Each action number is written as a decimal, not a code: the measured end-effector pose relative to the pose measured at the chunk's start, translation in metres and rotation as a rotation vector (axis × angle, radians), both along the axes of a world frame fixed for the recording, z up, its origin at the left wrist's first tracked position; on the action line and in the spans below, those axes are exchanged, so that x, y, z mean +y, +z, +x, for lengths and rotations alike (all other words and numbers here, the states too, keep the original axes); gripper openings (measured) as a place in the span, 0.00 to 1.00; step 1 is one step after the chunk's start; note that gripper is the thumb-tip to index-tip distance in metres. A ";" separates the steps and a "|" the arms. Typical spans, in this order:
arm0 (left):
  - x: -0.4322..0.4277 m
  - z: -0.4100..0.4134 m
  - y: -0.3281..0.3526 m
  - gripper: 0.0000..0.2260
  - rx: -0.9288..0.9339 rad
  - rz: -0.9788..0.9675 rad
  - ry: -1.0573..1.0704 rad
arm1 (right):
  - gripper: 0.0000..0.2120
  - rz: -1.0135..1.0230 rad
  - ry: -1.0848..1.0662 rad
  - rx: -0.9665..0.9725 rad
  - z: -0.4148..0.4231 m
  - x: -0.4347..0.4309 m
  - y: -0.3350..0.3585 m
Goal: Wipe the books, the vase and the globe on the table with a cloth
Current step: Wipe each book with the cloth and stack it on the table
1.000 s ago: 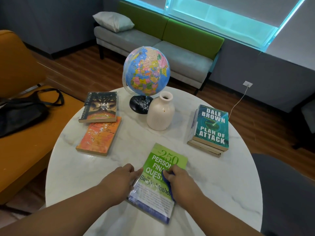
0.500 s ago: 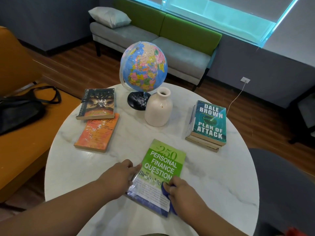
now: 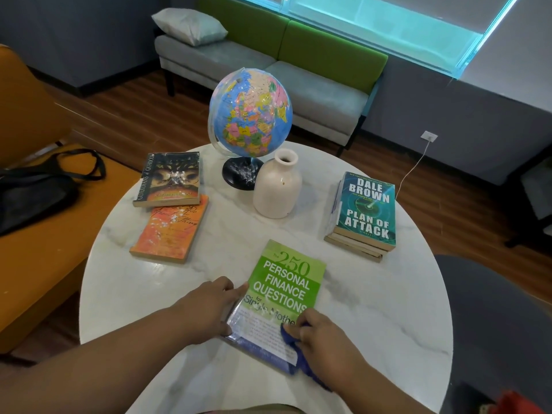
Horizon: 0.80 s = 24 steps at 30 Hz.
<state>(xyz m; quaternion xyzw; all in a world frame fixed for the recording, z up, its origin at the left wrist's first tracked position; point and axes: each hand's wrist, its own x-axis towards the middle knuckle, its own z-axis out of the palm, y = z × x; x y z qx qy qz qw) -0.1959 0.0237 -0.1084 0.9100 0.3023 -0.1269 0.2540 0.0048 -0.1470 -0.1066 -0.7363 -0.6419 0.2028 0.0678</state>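
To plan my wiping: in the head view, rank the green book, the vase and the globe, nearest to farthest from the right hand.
1. green book: under the right hand, which grips the cloth.
2. vase: mid-table, beyond the book.
3. globe: behind the vase, far side.

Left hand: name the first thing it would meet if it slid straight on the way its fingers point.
The green book: the left hand points rightward and slightly away, its fingertips at the book's left edge and apparently touching it.

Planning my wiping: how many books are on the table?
5: green book near, orange book and dark book left, teal book atop lower book right, where others may hide.
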 end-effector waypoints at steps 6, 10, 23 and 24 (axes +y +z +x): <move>0.000 0.000 0.000 0.41 0.001 -0.001 0.010 | 0.10 0.033 -0.129 0.027 -0.002 0.017 0.008; -0.001 0.001 0.000 0.42 -0.003 -0.006 0.010 | 0.12 -0.066 0.160 -0.003 -0.022 -0.001 0.006; -0.002 0.001 0.001 0.42 -0.002 0.000 0.021 | 0.11 0.032 0.189 0.017 -0.022 0.004 -0.003; -0.002 0.001 0.001 0.42 -0.001 0.002 0.019 | 0.10 0.039 0.179 0.025 -0.018 0.005 -0.001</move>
